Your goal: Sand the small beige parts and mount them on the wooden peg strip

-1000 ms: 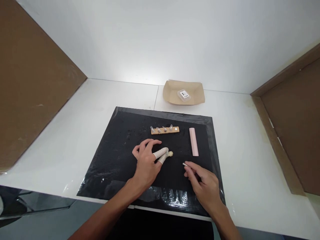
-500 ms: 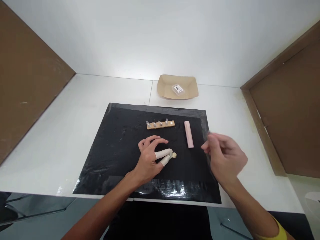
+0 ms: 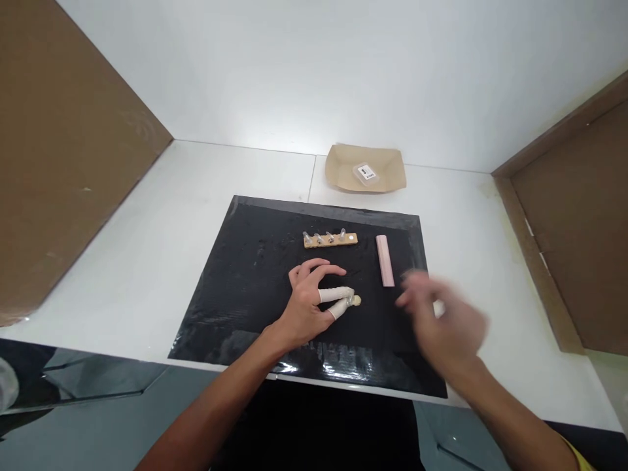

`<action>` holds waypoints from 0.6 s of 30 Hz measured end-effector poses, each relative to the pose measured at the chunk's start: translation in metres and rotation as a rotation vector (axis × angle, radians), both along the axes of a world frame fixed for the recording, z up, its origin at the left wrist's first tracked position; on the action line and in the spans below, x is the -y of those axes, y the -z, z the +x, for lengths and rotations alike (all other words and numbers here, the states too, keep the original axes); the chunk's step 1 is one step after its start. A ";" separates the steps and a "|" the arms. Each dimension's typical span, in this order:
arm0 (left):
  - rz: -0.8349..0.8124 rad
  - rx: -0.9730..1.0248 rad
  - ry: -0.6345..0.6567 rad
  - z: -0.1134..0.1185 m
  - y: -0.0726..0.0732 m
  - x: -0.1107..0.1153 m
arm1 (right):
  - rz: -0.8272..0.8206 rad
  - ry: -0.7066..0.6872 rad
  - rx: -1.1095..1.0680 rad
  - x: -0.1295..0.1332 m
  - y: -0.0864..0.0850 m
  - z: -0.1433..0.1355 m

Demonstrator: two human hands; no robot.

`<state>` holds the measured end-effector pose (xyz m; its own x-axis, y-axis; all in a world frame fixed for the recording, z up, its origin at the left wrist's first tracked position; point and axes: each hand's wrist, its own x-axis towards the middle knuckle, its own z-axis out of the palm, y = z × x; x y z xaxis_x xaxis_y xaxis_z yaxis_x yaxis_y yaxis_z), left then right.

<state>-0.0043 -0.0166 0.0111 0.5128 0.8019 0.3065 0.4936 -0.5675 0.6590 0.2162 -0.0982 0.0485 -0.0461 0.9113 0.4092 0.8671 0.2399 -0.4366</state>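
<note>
My left hand [image 3: 311, 301] rests over the black mat, its thumb and index finger in white finger covers. They pinch a small clear piece [image 3: 350, 299], seemingly a nail tip, with a pale yellow knob [image 3: 357, 300] at its end. To the right, my right hand [image 3: 444, 320] is raised at the mat's edge, blurred by motion. Its fingers are drawn together toward the thumb; whatever is between them is too smeared to name. Beyond the left hand lies a wooden strip [image 3: 347, 240] with several clear nail tips [image 3: 318, 239] standing on it. Between the hands, farther back, is a pink bar [image 3: 385, 261].
The black mat [image 3: 245, 261] lies on a white table [image 3: 206, 176]. A brown paper tray [image 3: 338, 176] behind it holds a small clear box with a label [image 3: 366, 173]. Brown panels [image 3: 73, 157] flank both sides, and a white wall stands at the back.
The whole view has shifted, so the table things appear farther right. My left hand keeps its pinch. My right hand has moved slightly left toward the mat and is now more blurred.
</note>
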 end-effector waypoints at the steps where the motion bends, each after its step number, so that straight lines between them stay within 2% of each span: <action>1: -0.003 -0.004 -0.001 0.000 0.000 0.000 | -0.008 0.007 -0.005 0.002 0.000 -0.001; 8: 0.022 -0.022 0.022 -0.001 0.004 0.002 | -0.046 0.065 -0.043 0.007 0.001 -0.004; 18: 0.060 0.014 0.001 -0.001 0.007 0.004 | -0.020 0.079 -0.092 -0.009 -0.006 0.009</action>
